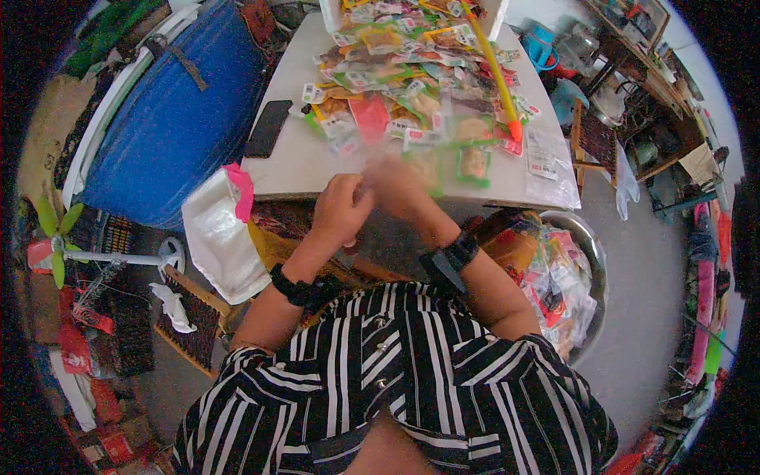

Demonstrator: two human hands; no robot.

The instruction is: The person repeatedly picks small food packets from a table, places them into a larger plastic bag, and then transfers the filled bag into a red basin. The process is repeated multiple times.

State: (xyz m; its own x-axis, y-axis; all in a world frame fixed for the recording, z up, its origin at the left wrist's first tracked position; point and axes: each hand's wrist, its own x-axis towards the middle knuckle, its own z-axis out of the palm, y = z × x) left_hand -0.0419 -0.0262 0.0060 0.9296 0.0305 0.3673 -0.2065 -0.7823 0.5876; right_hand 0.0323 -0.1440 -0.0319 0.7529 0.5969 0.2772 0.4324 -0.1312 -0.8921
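Observation:
My left hand (pixel 343 208) is at the table's near edge, fingers curled; whether anything is in it cannot be made out. Beside it my right hand (pixel 395 184) is blurred by motion, over the edge of the white table (pixel 297 172). Blurred green-edged plastic packets (pixel 424 169) lie or hang close to the right hand; I cannot tell if it holds one. Beyond the hands spreads a heap of small sealed food packets (pixel 386 77), some with yellow, red or green borders. A yellow stick with an orange end (pixel 496 71) lies across the heap's right side.
A black phone (pixel 269 129) lies at the table's left, a clear plastic bag (pixel 549 166) at its right. A metal basin (pixel 597 261) of packets stands low right. A white foam container (pixel 219 237), a blue barrel (pixel 172 113) and a wooden stool (pixel 193 320) are at left.

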